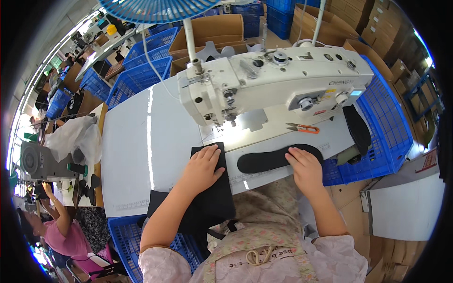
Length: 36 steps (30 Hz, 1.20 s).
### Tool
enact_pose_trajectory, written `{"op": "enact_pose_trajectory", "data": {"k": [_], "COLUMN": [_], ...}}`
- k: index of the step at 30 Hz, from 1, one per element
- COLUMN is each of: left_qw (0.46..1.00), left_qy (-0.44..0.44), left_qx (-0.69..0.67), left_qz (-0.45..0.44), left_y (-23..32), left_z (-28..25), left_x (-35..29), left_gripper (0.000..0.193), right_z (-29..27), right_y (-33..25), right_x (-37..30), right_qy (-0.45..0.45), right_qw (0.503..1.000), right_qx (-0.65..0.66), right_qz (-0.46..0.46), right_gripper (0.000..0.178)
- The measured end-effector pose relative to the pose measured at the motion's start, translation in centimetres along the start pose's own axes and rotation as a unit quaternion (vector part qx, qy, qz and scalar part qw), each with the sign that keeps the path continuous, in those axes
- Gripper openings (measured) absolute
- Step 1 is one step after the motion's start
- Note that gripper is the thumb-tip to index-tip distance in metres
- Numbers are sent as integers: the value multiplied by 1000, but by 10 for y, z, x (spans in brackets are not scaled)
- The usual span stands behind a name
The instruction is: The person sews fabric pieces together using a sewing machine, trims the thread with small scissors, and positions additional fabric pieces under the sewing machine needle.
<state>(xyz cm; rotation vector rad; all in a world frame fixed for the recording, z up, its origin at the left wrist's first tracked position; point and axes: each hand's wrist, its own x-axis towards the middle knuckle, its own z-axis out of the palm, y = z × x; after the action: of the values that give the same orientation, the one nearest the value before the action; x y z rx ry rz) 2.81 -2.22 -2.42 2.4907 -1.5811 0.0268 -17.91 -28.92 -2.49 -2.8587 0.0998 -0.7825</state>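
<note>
My left hand point(204, 169) lies on a black fabric piece point(214, 203), fingers stretched out and flat, at the front edge of the sewing table in front of the needle area. The cloth hangs over that edge toward my lap. To the right, my right hand point(304, 169) rests with extended fingers on a black insole-shaped piece point(262, 159) lying flat on the table. Its thumb is hard to make out. Behind both hands stands a white sewing machine point(278, 80), its lamp lighting the needle plate. Orange-handled thread snips point(303, 128) lie on the machine bed.
A blue crate point(387, 122) at the right holds more black pieces point(356, 129); another blue crate point(125, 240) sits below the table at left. Cardboard boxes point(212, 30) and a blue fan guard point(158, 9) are beyond. A person in pink point(68, 236) works at the far left.
</note>
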Motion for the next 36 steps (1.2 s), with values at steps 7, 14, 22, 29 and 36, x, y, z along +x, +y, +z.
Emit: {"op": "enact_pose_trajectory", "data": {"k": [7,14,22,29,36], "left_qw": [1000,1000,998,997,998], "left_qy": [10,24,34,39,34], "left_qx": [-6,9,-44,-70,-59], "left_qz": [-12,2,-9,-9,-6], "left_y": [0,-12,-19,-20,-20], "left_z": [-3,8,10,11,10], "left_x": [0,16,19,21,20], "left_gripper": [57,58,58,62,62], "right_z": [6,67,94,107,109], "right_y": [-24,-55,-41,-36,-34], "right_x": [46,101,123,121,120], "right_qy": [-204,-170,-145,-82,-77], "right_qw": [978,973,982,981,980], "right_qx": [17,121,102,135,136], "right_qz": [-28,-100,-62,-114,-122], "right_gripper": [40,43,36,27,31]}}
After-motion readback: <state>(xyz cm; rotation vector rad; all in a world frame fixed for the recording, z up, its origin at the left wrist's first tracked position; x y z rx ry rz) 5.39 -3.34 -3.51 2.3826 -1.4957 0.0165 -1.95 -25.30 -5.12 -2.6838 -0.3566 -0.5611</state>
